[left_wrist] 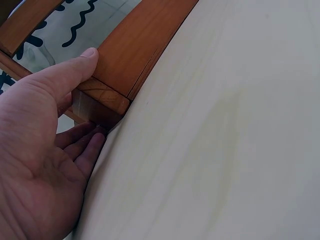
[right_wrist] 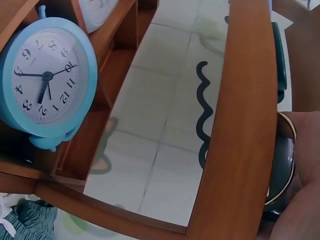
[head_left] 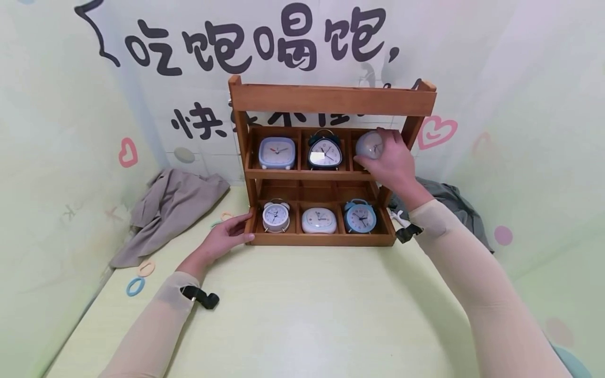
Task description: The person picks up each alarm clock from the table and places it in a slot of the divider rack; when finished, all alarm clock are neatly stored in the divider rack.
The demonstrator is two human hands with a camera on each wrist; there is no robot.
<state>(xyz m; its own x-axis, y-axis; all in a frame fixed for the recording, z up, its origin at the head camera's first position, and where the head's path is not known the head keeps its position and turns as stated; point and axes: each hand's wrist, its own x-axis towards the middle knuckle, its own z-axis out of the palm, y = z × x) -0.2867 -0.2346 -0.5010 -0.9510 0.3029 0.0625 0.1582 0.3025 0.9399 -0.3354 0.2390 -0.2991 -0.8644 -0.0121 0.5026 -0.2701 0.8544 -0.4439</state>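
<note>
A two-tier wooden shelf (head_left: 331,100) stands on the table with clocks in its compartments. My left hand (head_left: 224,239) grips its lower left front corner; in the left wrist view the thumb lies on the front board (left_wrist: 135,55) and the fingers curl behind the corner. At the upper right compartment, my right hand (head_left: 394,160) holds a round clock (head_left: 367,145), partly covered by the fingers. Left of it are a triangular dark-rimmed alarm clock (head_left: 325,153) and a pale blue clock (head_left: 277,153). Below sit a white twin-bell clock (head_left: 276,216), a white oval clock (head_left: 319,220) and a blue alarm clock (head_left: 360,217).
A crumpled grey-brown cloth (head_left: 175,210) lies left of the shelf, and a dark grey cloth (head_left: 449,202) lies to its right. An orange ring (head_left: 146,269) and a blue ring (head_left: 135,286) rest near the table's left edge. Printed sheeting (head_left: 520,105) hangs behind and beside the table.
</note>
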